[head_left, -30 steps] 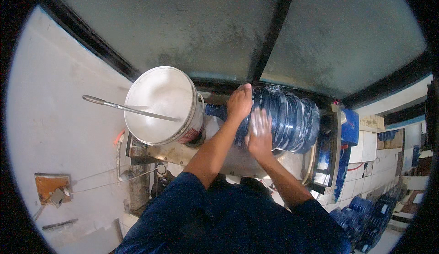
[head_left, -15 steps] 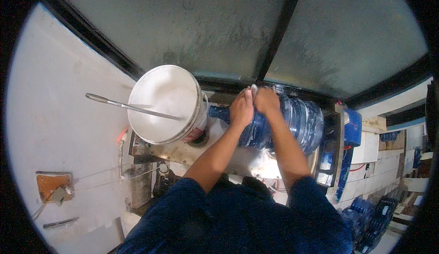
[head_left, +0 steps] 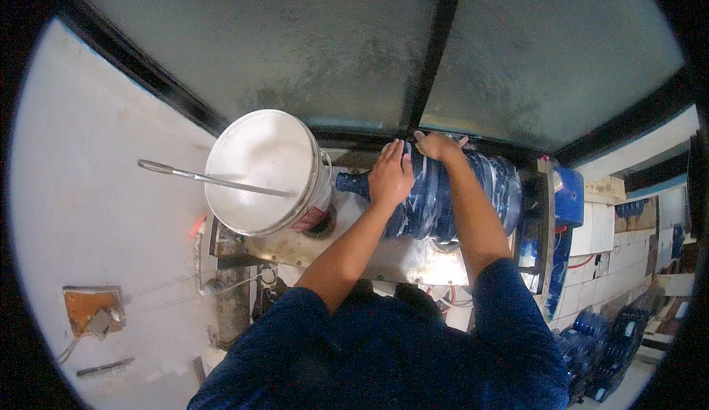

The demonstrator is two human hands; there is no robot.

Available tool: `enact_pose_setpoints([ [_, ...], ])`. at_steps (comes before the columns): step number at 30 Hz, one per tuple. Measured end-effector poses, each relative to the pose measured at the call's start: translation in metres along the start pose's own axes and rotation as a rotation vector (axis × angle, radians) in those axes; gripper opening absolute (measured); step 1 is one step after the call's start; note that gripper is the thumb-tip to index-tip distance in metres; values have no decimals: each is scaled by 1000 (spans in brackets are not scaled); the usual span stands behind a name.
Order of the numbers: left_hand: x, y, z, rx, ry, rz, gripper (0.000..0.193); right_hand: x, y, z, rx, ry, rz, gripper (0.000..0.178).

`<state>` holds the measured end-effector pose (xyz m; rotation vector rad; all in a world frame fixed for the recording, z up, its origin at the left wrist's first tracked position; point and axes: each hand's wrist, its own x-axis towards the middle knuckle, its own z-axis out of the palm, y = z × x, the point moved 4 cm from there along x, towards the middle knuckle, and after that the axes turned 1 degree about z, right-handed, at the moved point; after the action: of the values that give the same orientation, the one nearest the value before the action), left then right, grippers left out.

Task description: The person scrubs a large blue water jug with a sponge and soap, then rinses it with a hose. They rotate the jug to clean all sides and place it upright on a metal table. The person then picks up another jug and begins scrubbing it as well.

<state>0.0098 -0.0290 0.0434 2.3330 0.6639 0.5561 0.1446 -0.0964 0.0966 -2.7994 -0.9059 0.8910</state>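
A large blue water jug (head_left: 425, 203) lies on its side on the metal counter, its neck pointing left and white suds streaked over its ribs. My left hand (head_left: 391, 179) rests on the shoulder end of the jug with its fingers stretched out over the curve. Beside it, my right hand (head_left: 441, 146) is bent over the jug's far upper side, close to the window frame. A bit of something pale and yellowish shows at its fingers, mostly hidden. Just left of the jug's neck stands a white bucket (head_left: 258, 152) with whitish content and a long metal-handled utensil (head_left: 214, 181) across it.
The dark window frame (head_left: 436, 56) runs right behind the jug. A metal post (head_left: 548, 225) and a blue container (head_left: 569, 197) bound the right side. Several blue jugs (head_left: 598, 343) stand low at the right. Hoses and pipes (head_left: 244, 284) hang below the counter (head_left: 354, 259).
My hands have come apart: the right one moved slightly right and opened its distance from the left, which now lies flatter on the jug. The jug stays about where it was.
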Motion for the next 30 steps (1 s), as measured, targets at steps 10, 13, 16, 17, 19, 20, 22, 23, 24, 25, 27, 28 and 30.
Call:
enact_pose_setpoints([
  [10,20,-10,5,28,-43,-98,47,-125,47,89,-206,785,-202,63],
  [13,21,-10,-2,32,-48,-95,47,-56,55,58,-194,706,-61,61],
  [16,13,-2,1,41,-59,-59,47,70,93,36,-155,178,-38,50],
  [17,13,11,9,25,-83,-10,47,117,140,60,-172,-43,-106,49],
  [19,15,2,5,46,-67,-48,48,130,127,60,-104,-34,-77,48],
  [20,13,-9,-1,65,-51,-83,48,109,91,44,-61,-66,-82,47],
  [22,12,-10,-7,59,-38,-147,48,45,57,21,9,30,-110,46],
  [23,12,-9,-8,52,-36,-174,49,16,52,22,52,173,-174,45],
  [24,14,-7,-7,53,-45,-174,49,-14,57,40,95,445,-302,45],
  [25,15,-4,-5,50,-58,-172,49,-49,64,59,95,721,-419,46],
  [27,18,-3,-4,53,-67,-162,50,-118,58,78,79,798,-372,66],
  [28,17,-3,-3,46,-72,-149,50,-132,72,96,143,749,-324,69],
  [30,14,-4,-1,51,-72,-113,50,-133,103,122,-199,863,-144,64],
])
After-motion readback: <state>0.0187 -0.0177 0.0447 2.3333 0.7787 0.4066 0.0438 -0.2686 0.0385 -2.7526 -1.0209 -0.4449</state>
